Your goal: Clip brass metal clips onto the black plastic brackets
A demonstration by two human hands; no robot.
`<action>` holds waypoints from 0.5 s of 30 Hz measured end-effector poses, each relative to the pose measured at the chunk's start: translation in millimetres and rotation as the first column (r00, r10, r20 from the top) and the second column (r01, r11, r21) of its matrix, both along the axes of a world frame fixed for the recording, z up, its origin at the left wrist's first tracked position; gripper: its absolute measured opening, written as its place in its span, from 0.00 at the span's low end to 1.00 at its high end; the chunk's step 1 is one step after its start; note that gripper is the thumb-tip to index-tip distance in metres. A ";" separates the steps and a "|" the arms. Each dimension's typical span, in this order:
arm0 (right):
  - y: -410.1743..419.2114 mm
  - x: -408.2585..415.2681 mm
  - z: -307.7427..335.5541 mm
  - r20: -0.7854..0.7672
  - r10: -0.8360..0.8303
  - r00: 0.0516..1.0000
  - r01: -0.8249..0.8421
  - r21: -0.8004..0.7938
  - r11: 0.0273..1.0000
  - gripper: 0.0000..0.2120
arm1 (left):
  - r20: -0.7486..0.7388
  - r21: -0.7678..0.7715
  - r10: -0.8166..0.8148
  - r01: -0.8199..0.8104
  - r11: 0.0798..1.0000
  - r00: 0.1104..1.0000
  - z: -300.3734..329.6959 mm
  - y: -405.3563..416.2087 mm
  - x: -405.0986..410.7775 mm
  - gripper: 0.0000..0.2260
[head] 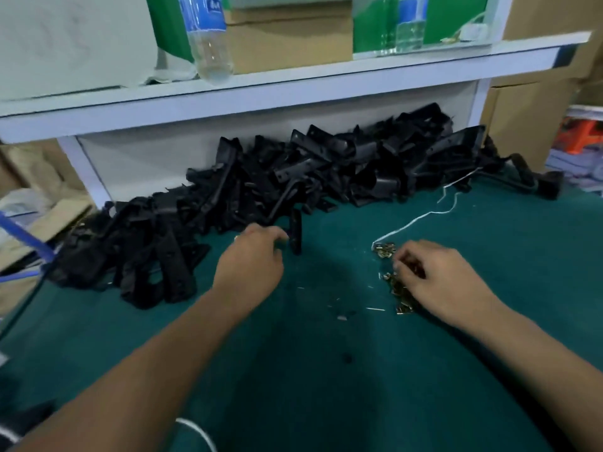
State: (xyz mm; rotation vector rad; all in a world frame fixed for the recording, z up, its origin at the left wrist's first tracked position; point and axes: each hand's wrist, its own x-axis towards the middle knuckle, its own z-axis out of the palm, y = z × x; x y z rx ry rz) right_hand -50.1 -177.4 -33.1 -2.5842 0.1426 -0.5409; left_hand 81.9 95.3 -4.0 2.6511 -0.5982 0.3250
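Barely begun: one bracket in hand, no clip on it yet.
Left hand (251, 256) grips a black bracket (296, 234) at frame centre; right hand (434, 278) pinches among brass clips (396, 288) centre-right; the bracket pile (261, 190) behind looks unclipped.

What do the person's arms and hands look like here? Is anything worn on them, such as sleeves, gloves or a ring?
Both forearms are bare as far as the picture shows: no sleeves, gloves or watch in view. The left hand seems to have a small light-coloured ring on one finger, but it is too blurred to be sure. The right hand shows nothing worn.
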 end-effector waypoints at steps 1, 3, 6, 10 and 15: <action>-2.9 0.2 -2.8 -0.010 0.025 1.000 -0.025 -0.030 0.999 0.04 | 0.013 0.083 0.034 -0.035 0.996 0.999 2.9 -9.0 16.3 0.15; -9.0 -3.7 -7.3 -0.020 0.070 0.997 -0.071 -0.110 0.991 0.06 | -0.067 0.135 0.099 -0.089 0.987 0.993 0.3 -20.7 44.0 0.17; -19.7 -8.3 -9.5 -0.020 0.089 0.996 -0.090 -0.137 0.986 0.07 | -0.376 -0.179 0.188 -0.270 0.946 0.907 -12.0 -33.7 67.6 0.14; -27.1 -4.3 -8.7 0.031 -0.018 0.999 0.020 -0.061 0.998 0.06 | -0.468 -0.534 0.252 -0.499 0.682 0.847 -16.9 -35.4 68.6 0.14; -15.2 5.4 1.7 0.005 0.015 1.000 -0.015 -0.085 0.996 0.04 | -0.308 -0.666 0.265 -0.406 0.625 0.914 -8.8 2.1 20.7 0.02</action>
